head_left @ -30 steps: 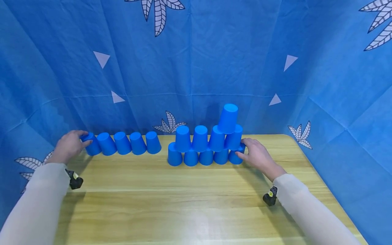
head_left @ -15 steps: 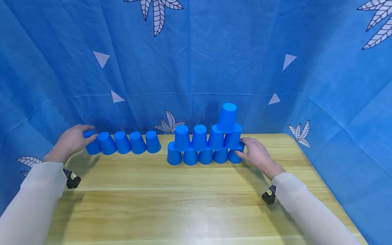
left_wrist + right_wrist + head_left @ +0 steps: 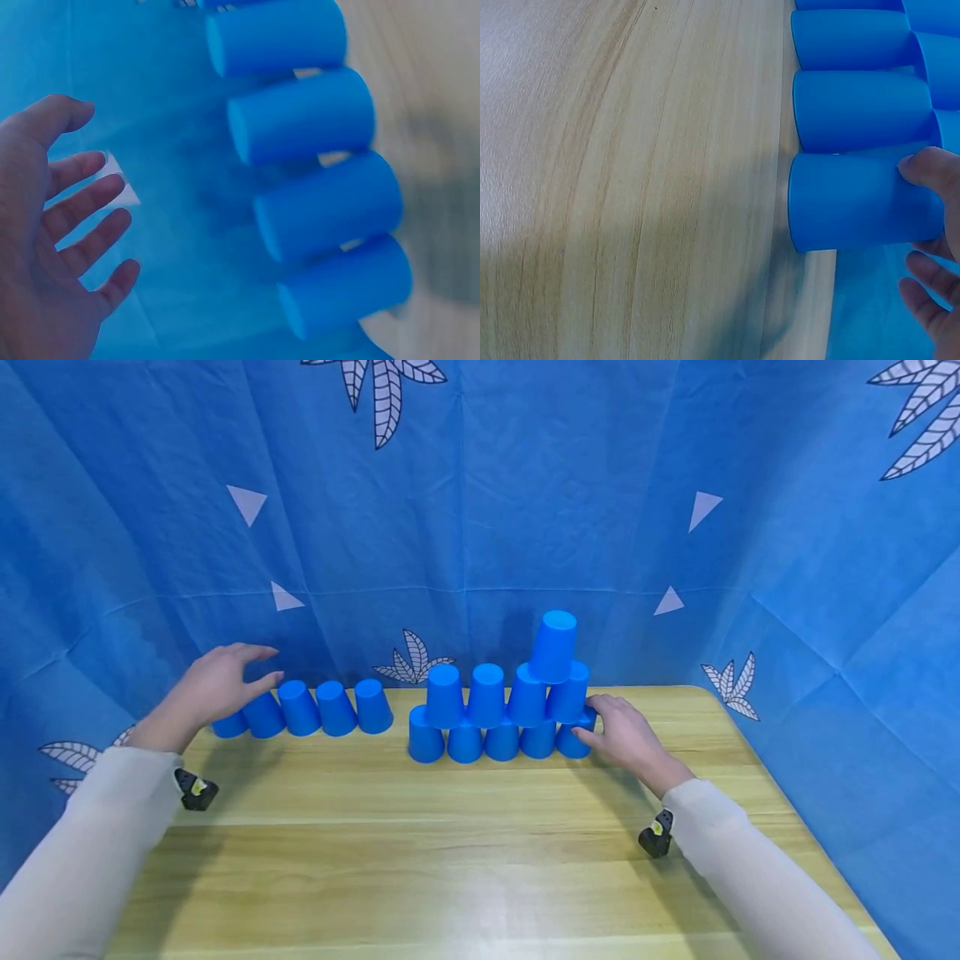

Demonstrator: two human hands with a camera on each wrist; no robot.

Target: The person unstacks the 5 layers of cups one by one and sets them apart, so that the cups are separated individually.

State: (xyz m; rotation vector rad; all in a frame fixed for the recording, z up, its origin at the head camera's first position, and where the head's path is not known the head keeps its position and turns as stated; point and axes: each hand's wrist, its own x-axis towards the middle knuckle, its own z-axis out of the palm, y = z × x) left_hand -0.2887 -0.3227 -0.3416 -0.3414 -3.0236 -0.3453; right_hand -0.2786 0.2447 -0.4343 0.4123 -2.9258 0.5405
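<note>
Several blue cups [image 3: 337, 710] stand upside down in a row at the back left of the table. My left hand [image 3: 213, 691] hovers over the left end of this row, partly hiding its two leftmost cups. In the left wrist view its fingers are spread, apart from the cups. Right of the row, more upside-down blue cups form a stack: a bottom row, a second row [image 3: 487, 697] and a single top cup [image 3: 553, 647] at the right. My right hand [image 3: 630, 739] holds the rightmost bottom cup [image 3: 862, 202] between thumb and fingers.
A wooden table [image 3: 420, 860] carries the cups near its back edge. Behind and beside it hangs a blue cloth [image 3: 480, 510] with white leaf and triangle prints. A gap separates the left row from the stack.
My left hand has lifted off the leftmost cup and moved right and up above the row. My right hand stays at the rightmost bottom cup, and the stack stands the same.
</note>
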